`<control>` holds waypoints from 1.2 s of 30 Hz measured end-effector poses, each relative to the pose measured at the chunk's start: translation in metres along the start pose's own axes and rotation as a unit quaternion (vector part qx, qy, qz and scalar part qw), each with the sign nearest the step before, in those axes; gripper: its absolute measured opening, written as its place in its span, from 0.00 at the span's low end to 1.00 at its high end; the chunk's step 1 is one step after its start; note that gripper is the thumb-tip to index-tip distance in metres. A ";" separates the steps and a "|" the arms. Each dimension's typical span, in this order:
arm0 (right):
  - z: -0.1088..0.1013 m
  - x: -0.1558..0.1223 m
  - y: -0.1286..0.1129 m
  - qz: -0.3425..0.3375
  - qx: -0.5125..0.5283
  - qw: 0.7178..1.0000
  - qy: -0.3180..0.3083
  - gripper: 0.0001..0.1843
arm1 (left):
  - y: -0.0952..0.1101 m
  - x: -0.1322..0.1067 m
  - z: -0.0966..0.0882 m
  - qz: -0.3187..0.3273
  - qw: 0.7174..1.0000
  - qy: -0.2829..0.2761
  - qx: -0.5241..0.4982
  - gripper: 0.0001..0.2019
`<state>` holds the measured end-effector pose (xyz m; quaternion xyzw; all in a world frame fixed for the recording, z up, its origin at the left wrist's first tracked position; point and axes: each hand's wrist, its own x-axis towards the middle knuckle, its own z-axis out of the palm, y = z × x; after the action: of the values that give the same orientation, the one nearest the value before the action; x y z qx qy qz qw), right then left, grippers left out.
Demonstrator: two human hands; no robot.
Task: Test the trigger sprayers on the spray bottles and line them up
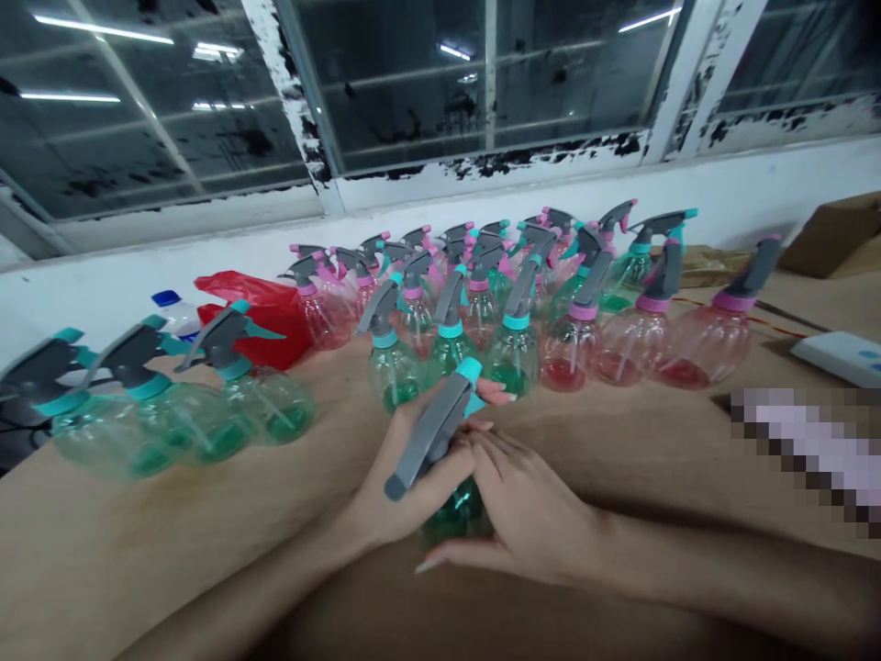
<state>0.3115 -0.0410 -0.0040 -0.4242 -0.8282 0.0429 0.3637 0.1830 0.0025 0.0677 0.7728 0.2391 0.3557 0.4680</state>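
A green spray bottle [455,516] with a grey and turquoise trigger head stands before me, between both hands. My left hand [399,487] is wrapped round its neck, just under the spray head. Against the right side of the clear green body, my right hand [529,500] is curled, its thumb low at the front and its fingers meeting my left hand. The bottle's collar and much of its body are hidden by the fingers. Just behind it stand a green bottle [513,363] with a turquoise collar and a pink bottle [565,358] with a pink collar.
Several green spray bottles [275,413] stand in a row at the left. Many more pink and green ones crowd the back of the wooden table [275,532]. A red plastic bag [275,321] lies behind, with a white device [840,356] and cardboard box [836,234] at right.
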 end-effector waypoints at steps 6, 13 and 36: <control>-0.023 -0.016 0.025 -0.014 0.054 0.994 -0.097 0.38 | -0.009 -0.004 -0.003 0.004 1.000 -0.009 0.021 0.21; -0.024 -0.051 0.069 0.076 -0.022 0.988 -0.133 0.33 | -0.006 -0.002 -0.008 0.010 0.998 -0.001 0.064 0.22; -0.019 -0.061 0.081 0.071 -0.049 0.988 -0.125 0.29 | -0.015 -0.005 -0.004 -0.032 0.995 0.047 0.082 0.21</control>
<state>0.4012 -0.0387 -0.0552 -0.4907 -0.8360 0.0811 0.2319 0.1761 0.0081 0.0541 0.7831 0.3134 0.3558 0.4024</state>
